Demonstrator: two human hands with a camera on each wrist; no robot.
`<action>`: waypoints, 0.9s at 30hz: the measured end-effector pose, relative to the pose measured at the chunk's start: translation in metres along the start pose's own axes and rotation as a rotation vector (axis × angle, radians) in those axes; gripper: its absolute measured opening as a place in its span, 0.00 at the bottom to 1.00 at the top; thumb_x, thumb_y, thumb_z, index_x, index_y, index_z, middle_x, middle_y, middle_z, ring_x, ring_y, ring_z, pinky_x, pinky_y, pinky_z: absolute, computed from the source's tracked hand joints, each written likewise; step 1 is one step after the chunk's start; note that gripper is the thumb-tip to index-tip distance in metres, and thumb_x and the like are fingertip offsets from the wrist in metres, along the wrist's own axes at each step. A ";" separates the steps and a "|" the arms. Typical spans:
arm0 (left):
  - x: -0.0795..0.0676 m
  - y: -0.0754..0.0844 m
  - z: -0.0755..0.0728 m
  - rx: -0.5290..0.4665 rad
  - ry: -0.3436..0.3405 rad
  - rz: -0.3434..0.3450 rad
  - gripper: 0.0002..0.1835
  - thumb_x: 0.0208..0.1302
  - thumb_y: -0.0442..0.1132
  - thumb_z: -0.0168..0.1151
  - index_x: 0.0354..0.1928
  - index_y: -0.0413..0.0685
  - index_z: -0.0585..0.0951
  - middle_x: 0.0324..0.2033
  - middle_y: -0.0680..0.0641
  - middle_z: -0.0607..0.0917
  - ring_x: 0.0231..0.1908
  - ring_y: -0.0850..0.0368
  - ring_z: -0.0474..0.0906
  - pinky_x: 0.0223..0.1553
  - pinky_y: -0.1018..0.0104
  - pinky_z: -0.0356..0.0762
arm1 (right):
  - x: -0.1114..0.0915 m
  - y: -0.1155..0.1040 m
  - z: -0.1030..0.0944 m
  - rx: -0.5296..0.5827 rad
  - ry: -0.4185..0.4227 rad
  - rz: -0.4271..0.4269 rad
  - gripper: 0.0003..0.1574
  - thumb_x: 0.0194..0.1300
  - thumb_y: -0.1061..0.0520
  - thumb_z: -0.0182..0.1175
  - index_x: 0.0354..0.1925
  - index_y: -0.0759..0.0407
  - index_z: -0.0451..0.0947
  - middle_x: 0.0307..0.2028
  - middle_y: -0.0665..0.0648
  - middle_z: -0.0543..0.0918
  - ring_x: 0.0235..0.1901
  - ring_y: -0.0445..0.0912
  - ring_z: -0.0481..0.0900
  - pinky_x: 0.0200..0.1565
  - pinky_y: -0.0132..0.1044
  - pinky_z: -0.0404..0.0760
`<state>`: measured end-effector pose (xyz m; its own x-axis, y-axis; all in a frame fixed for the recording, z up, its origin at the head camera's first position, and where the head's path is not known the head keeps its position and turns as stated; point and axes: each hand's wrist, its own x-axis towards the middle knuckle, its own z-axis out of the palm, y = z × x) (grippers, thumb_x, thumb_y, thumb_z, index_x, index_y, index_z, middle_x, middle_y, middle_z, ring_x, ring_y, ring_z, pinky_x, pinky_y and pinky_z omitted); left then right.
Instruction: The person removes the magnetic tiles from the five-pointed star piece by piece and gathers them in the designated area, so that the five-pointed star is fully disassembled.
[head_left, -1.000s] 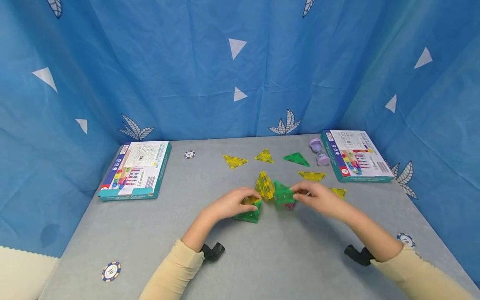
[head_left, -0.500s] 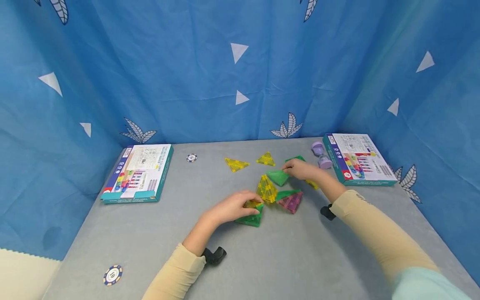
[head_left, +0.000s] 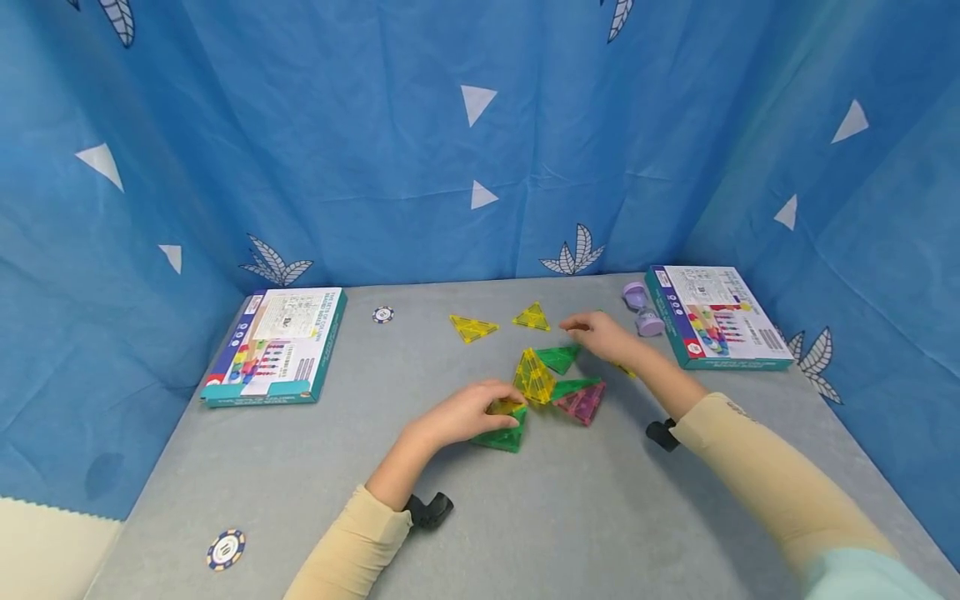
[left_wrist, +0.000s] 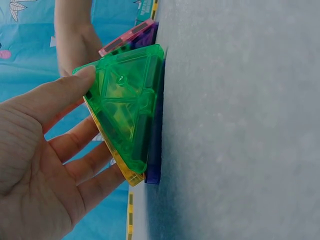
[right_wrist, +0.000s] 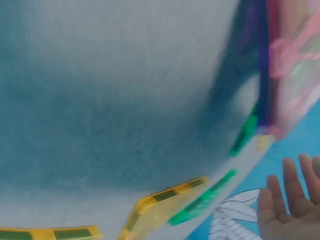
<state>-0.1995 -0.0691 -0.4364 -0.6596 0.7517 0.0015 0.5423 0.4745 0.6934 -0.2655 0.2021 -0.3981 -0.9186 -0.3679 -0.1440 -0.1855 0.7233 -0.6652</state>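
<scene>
My left hand [head_left: 461, 414] holds a small pyramid of green and yellow magnetic tiles [head_left: 502, 437] upright on the table. In the left wrist view, the thumb touches a corner of its green tile [left_wrist: 125, 105], and the fingers lie behind the yellow one. A yellow tile pyramid [head_left: 533, 379] stands just beyond, with a pink-and-green tile shape [head_left: 583, 402] at its right. Behind them a green triangular tile [head_left: 558, 358] lies close to my right hand [head_left: 606, 337]. The right wrist view shows this hand's fingers [right_wrist: 292, 182] extended, with nothing held.
Loose yellow triangular tiles [head_left: 472, 328] [head_left: 532, 316] lie farther back. A purple sand timer [head_left: 642, 310] stands beside the right box [head_left: 723, 317]; another box [head_left: 277, 346] lies left. Poker chips [head_left: 226, 550] [head_left: 383, 315] lie on the table [head_left: 360, 483]. A blue curtain [head_left: 397, 167] encloses the back.
My right hand carried a green tile from in front of the yellow pyramid to behind it, let it go and drew slightly away. The left hand kept its hold on the pyramid.
</scene>
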 end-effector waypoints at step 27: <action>-0.014 0.018 0.028 -0.007 0.242 -0.219 0.18 0.57 0.51 0.65 0.48 0.53 0.79 0.42 0.53 0.79 0.43 0.58 0.75 0.43 0.63 0.75 | -0.079 -0.044 0.107 0.121 -0.072 -0.105 0.16 0.59 0.56 0.65 0.44 0.61 0.74 0.36 0.52 0.80 0.35 0.43 0.78 0.33 0.33 0.77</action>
<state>-0.1656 -0.0580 -0.4439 -0.8651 0.5010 0.0229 0.3711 0.6088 0.7012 -0.1470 0.1366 -0.4354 -0.8681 -0.4821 -0.1185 -0.2319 0.6048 -0.7619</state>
